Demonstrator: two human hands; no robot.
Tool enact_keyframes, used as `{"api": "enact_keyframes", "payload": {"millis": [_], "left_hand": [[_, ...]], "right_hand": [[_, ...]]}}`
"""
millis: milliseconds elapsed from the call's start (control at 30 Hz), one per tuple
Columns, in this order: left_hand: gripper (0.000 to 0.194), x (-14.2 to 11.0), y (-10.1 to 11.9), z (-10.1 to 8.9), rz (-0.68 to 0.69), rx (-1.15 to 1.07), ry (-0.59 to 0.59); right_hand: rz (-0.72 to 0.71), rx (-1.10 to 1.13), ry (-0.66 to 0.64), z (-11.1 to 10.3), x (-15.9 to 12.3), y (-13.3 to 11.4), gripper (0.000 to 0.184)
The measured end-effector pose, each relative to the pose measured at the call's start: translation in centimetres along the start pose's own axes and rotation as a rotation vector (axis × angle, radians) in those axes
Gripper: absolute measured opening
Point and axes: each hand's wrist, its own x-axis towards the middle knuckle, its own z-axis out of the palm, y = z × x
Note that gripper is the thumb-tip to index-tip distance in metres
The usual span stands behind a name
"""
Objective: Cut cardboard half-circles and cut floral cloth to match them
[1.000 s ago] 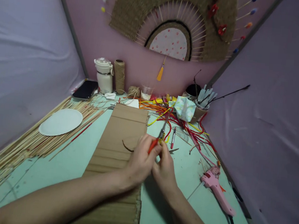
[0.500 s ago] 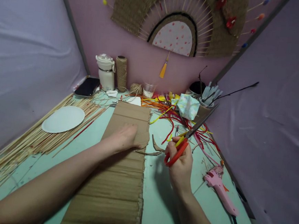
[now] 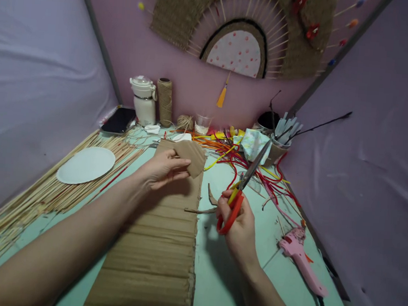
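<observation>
My left hand (image 3: 165,170) grips a small cut cardboard piece (image 3: 192,157) with a rounded edge, raised over the far part of a long corrugated cardboard sheet (image 3: 154,248). In my right hand (image 3: 239,222) are scissors (image 3: 246,184) with red and yellow handles, their blades looking closed and pointing up and away. Thin curved cardboard scraps (image 3: 201,211) lie on the table between my hands, partly over the sheet's right edge.
Bamboo sticks (image 3: 70,194) and a white paper plate (image 3: 86,165) lie left. A pink glue gun (image 3: 303,260) rests right. Behind are pipe cleaners (image 3: 221,149), a twine spool (image 3: 164,102), a white jar (image 3: 143,101), a phone (image 3: 119,120) and a cup of glue sticks (image 3: 283,138).
My left hand has lifted the cut cardboard piece off the sheet and turned it up. My right hand, with the scissors, has shifted slightly left and towards me.
</observation>
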Motion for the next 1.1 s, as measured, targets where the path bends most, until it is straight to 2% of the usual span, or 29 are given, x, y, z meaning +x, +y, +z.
{"api": "enact_keyframes", "payload": {"millis": [200,400,700,1100], "left_hand": [[0.036,-0.02,-0.45,0.54,-0.014,-0.131,0.043],[0.03,-0.19,-0.59,0.55,-0.037,-0.125,0.023],[0.026,-0.55,-0.46,0.59,-0.007,-0.118,-0.001],[0.031,-0.45,-0.54,-0.06,-0.082,-0.005,-0.159]], "right_hand": [[0.006,-0.068,-0.059,0.07,0.33,0.63,0.033],[-0.065,-0.368,-0.18,0.11,0.11,0.09,0.032],[-0.173,-0.751,-0.042,-0.19,0.9,0.6,0.033],[-0.218,-0.807,-0.037,-0.5,0.95,0.18,0.03]]}}
